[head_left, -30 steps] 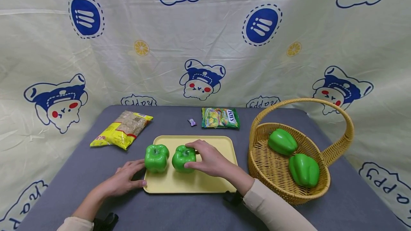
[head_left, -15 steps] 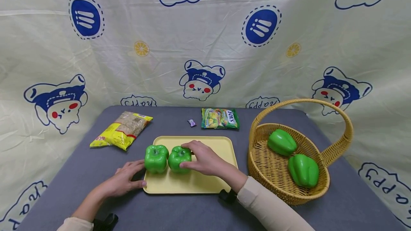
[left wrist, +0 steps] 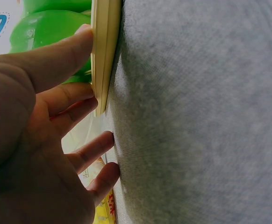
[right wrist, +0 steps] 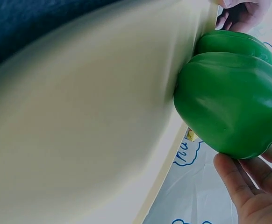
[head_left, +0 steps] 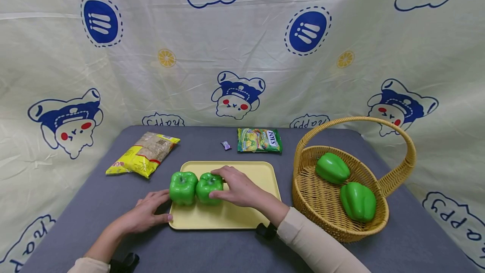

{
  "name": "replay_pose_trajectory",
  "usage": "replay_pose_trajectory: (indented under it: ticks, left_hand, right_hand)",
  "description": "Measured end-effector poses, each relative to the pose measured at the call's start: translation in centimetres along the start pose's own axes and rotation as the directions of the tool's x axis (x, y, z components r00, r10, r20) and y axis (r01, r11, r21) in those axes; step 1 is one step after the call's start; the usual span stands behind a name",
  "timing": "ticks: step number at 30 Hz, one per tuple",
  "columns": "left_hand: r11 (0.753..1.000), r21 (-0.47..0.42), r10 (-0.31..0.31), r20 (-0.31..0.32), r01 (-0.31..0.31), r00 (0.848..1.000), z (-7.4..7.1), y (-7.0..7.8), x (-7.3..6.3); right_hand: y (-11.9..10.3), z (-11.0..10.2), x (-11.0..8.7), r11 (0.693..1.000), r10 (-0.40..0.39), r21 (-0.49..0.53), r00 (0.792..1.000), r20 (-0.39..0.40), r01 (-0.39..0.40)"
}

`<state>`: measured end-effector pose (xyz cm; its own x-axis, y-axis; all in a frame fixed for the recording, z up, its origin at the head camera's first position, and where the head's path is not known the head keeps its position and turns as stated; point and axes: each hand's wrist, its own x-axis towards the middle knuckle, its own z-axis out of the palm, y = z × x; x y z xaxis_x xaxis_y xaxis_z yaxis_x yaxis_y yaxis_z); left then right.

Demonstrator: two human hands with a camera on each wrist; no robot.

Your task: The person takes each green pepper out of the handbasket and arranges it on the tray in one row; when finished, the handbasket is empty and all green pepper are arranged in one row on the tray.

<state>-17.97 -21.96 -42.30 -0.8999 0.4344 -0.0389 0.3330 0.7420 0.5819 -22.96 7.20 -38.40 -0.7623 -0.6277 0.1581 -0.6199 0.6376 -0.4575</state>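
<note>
Two green bell peppers stand side by side on the left part of a pale yellow tray (head_left: 250, 218). My right hand (head_left: 242, 186) grips the right-hand bell pepper (head_left: 206, 189) between thumb and fingers; it sits up against the left-hand bell pepper (head_left: 183, 193). In the right wrist view the gripped bell pepper (right wrist: 232, 102) rests on the tray, with fingertips at its far side. At the tray's left edge lies my left hand (head_left: 145, 213), thumb and fingertips touching the rim. The left wrist view shows its fingers (left wrist: 89, 151) spread and extended along the tray's side.
A wicker basket (head_left: 316, 216) with a tall handle stands on the right, holding two more green bell peppers (head_left: 358, 201). Behind the tray lie a yellow bag (head_left: 145, 153), a small purple wrapped candy (head_left: 226, 145) and a green snack packet (head_left: 259, 140). A printed curtain hangs behind the table.
My right hand has slid its bell pepper left across the tray until it meets the other one, which has shifted slightly left. The left hand has stayed at the tray's edge.
</note>
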Motion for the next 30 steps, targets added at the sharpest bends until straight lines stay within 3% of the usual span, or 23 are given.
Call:
replay_pose_trajectory:
  ticks: [16, 22, 30]
  left_hand:
    - [1.0, -0.004, -0.019, 0.016, 0.019, 1.0, 0.0, -0.1, 0.0]
    - [1.0, -0.006, -0.01, 0.008, 0.01, 1.0, 0.0, 0.0, 0.0]
    - [1.0, 0.007, 0.001, -0.003, -0.001, 1.0, 0.0, 0.1, 0.0]
  right_hand:
    - [-0.1, -0.6, -0.7, 0.999, -0.042, -0.034, 0.998, -0.036, 0.04]
    - [-0.6, -2.0, -1.8, 0.996, -0.07, -0.068, 0.994, -0.086, 0.065]
    - [-1.1, -4.3, -3.5, 0.984, -0.15, -0.119, 0.972, -0.18, 0.13]
